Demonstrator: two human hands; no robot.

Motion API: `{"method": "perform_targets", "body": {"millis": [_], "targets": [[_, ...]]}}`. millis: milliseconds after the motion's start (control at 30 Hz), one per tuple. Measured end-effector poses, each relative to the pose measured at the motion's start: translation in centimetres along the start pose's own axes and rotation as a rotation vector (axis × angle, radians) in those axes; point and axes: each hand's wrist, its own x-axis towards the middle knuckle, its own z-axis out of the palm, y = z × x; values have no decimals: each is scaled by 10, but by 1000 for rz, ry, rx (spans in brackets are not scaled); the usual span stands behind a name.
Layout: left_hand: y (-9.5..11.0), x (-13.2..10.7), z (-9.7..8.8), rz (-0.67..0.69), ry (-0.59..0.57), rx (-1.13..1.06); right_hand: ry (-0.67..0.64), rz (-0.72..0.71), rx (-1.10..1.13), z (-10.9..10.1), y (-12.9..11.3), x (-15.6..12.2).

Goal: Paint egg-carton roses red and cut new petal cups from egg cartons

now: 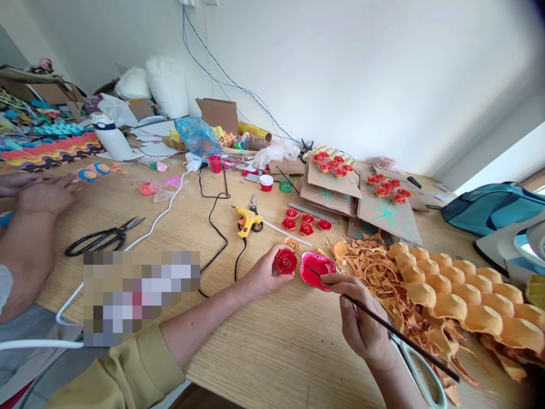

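Between the fingers of my left hand [275, 275] is a red flower [286, 261] with rose-like petals. My right hand [361, 318] grips a long dark paintbrush [404, 335], and its tip dips into a small dish [303, 277] of red paint. Just behind the flower lies an unpainted orange flower [292, 244]. Several red flowers [306, 229] stand on the table beyond it. Light green-handled scissors [419, 372] lie partly hidden under my right wrist.
Orange egg cartons [464, 295] and shredded scraps [374, 267] spread at the right. A yellow glue gun [247, 220], its cord, and black scissors [106, 236] lie left. Cardboard sheets [387, 216] bear more red flowers. Another person's hands [45, 193] rest at far left.
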Motion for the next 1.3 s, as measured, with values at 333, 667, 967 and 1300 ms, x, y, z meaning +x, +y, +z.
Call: {"method": "perform_targets", "body": {"millis": [333, 667, 967, 1300], "targets": [[5, -2, -6, 26, 58, 193, 178, 178, 107, 4, 13, 1], [10, 10, -22, -94, 213, 71, 387, 387, 175, -1, 34, -2], [5, 46, -51, -140, 296, -17, 434, 410, 147, -7, 38, 1], [3, 134, -75, -115, 219, 663, 429, 353, 67, -13, 42, 5]]}}
